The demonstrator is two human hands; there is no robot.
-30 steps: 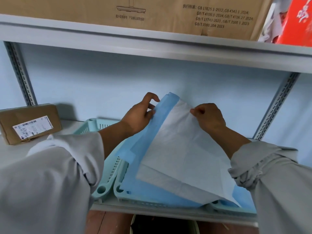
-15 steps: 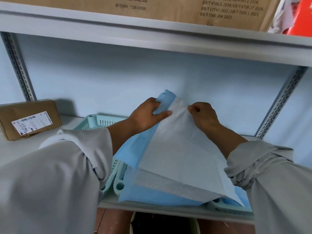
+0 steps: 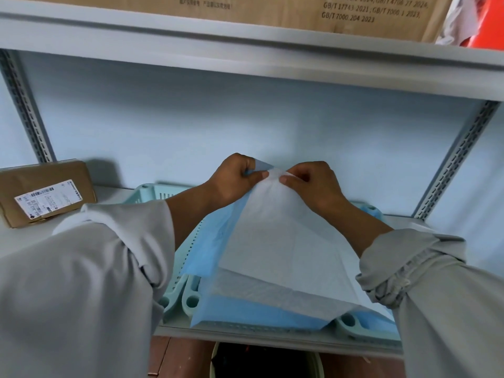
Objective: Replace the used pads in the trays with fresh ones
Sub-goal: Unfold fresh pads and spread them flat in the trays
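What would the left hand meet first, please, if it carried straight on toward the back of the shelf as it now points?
Probably the pale blue back wall. The left hand, pinching the pad, has nothing visible between it and the wall, though the depth is hard to judge.

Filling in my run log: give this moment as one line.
stage: unfolding pad | left hand: pinches pad top edge | right hand: pinches same edge | pad: held above tray

Counts on the shelving

Two hands, the left hand (image 3: 234, 181) and the right hand (image 3: 313, 184), both pinch one blue-and-white pad (image 3: 281, 249). Two pale green trays show: the left tray (image 3: 152, 193) and the right tray (image 3: 351, 323) beneath the pad. One brown parcel (image 3: 46, 192) has one label. One cardboard box (image 3: 272, 9) sits overhead. Two slotted uprights are visible.
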